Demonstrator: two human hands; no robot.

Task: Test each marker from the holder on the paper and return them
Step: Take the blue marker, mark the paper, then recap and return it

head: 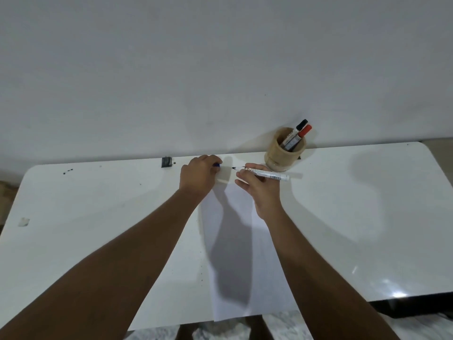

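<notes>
My right hand [258,190] holds a white-barrelled marker [267,174] with its cap off and its dark tip pointing left. Just left of that tip, my left hand [198,176] is closed around a blue cap [217,165], of which only the end shows. Both hands hover over the far end of a white sheet of paper [247,273] that lies lengthwise on the white table [98,217]. A round wooden holder [282,153] stands at the table's back edge, right of my hands. In it lean a black-capped marker [297,130] and a red-capped marker [302,133].
A small dark block [167,162] sits at the table's back edge left of my hands. A plain white wall rises right behind the table. A scrap of tape [24,221] sticks near the left edge. The paper's near end overhangs the table's front edge.
</notes>
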